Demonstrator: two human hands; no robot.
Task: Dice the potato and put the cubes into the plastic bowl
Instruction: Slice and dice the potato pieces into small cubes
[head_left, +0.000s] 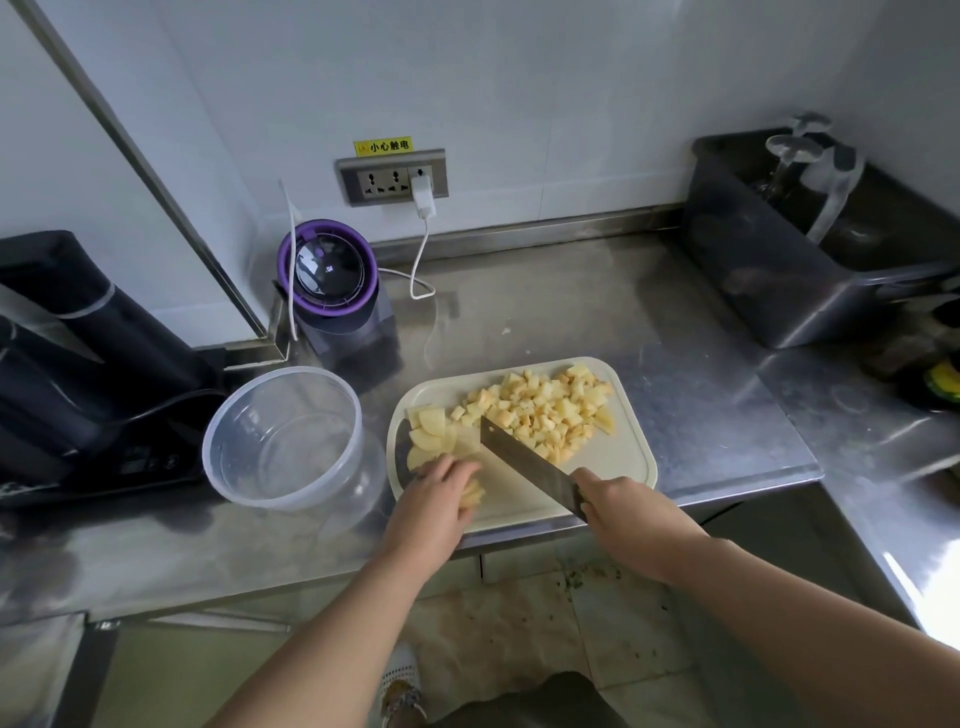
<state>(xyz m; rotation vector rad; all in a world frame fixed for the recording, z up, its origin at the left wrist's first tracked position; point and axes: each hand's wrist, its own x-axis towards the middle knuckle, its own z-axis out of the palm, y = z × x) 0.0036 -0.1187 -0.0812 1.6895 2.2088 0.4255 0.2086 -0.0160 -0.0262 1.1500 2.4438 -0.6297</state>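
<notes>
Two bare forearms reached in from the bottom edge. The left hand (436, 499) curled its fingers over a stack of pale, moist potato slices (434, 436) at the near left of a cream plastic cutting board (623, 467) with rounded corners. The right hand (618, 512) was wrapped round the handle of a broad, rectangular steel cleaver (530, 467). Its blade slanted across the board between the slices and a heap of small, yellowish potato cubes (550, 410) on the far half. Just left of the board stood a round, clear plastic bowl (283, 441). All rested on a scuffed stainless-steel counter (701, 374). Farther back were a purple-rimmed round appliance (327, 275), a dark rectangular tub (769, 270) and a wall socket (392, 176).
</notes>
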